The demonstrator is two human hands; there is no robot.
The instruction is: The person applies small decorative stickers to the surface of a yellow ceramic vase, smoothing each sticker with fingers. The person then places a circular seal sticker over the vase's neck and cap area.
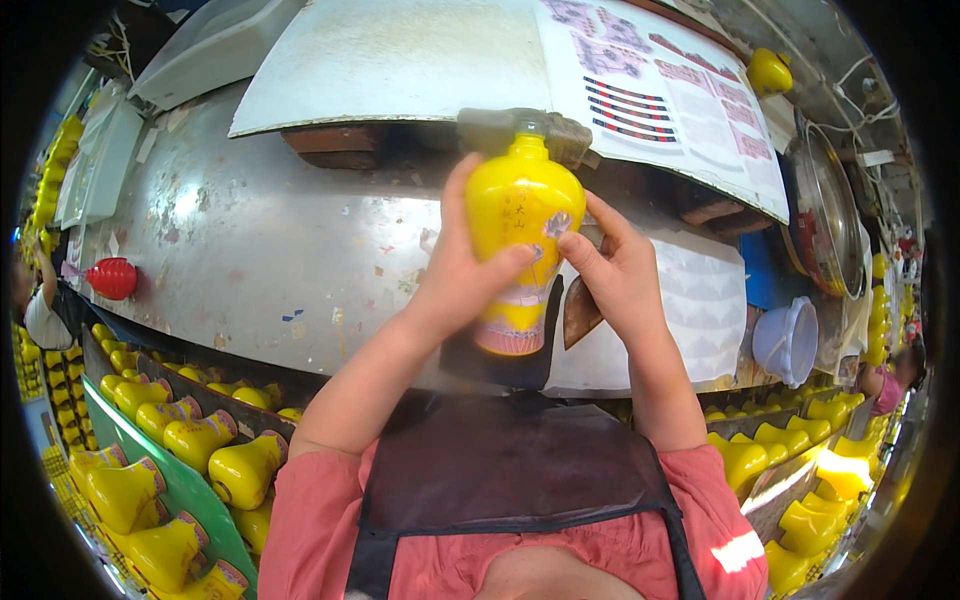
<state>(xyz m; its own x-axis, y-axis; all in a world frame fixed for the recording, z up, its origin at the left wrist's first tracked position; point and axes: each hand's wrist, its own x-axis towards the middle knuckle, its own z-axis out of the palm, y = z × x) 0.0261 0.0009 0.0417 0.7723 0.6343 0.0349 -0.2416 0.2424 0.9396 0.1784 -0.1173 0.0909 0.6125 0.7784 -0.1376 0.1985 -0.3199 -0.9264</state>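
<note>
Above a stained metal counter (225, 230), the left hand (458, 262) and right hand (625, 275) clasp a yellow bottle (522, 228); placing its flower sticker (558, 224) seems the current step, with gentle smoothing probably needed next.

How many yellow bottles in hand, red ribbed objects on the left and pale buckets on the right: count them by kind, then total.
Yellow bottle, between the left hand and right hand: 1
Red ribbed object: 1
Pale bucket: 1
Total: 3

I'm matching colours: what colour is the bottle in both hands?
The bottle is glossy yellow, with a pink patterned band near its base; head view shows it.
</note>
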